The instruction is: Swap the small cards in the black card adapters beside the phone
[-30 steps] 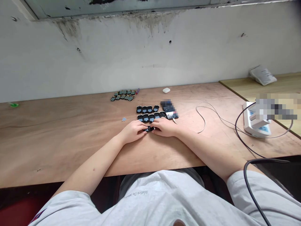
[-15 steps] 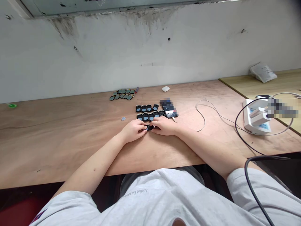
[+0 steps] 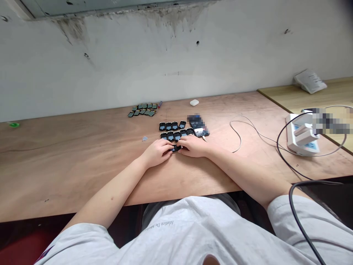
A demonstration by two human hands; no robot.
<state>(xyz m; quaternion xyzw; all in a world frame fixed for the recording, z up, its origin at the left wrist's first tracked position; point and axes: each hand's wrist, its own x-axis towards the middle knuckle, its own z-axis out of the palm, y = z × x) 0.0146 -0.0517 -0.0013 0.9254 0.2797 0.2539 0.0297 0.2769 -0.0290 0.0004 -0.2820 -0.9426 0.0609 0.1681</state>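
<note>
My left hand (image 3: 157, 151) and my right hand (image 3: 194, 146) rest on the wooden table (image 3: 82, 154), fingers curled and pinched together on one small black part (image 3: 175, 148) between them. Just beyond my fingers lie two rows of several similar black parts with blue faces (image 3: 173, 131). Further back sits a cluster of small greenish flat pieces (image 3: 143, 110). A single tiny pale chip (image 3: 145, 138) lies to the left of my left hand.
A phone (image 3: 199, 127) lies by my right hand, with a white cable (image 3: 242, 132) curving right. A white power strip with plugs (image 3: 302, 138) and a black cable (image 3: 298, 206) are at the right. A white earbud case (image 3: 194, 102) sits near the wall.
My hands have stayed on the small black part with only slight finger movement. The view has tilted a little, nothing on the table has moved.
</note>
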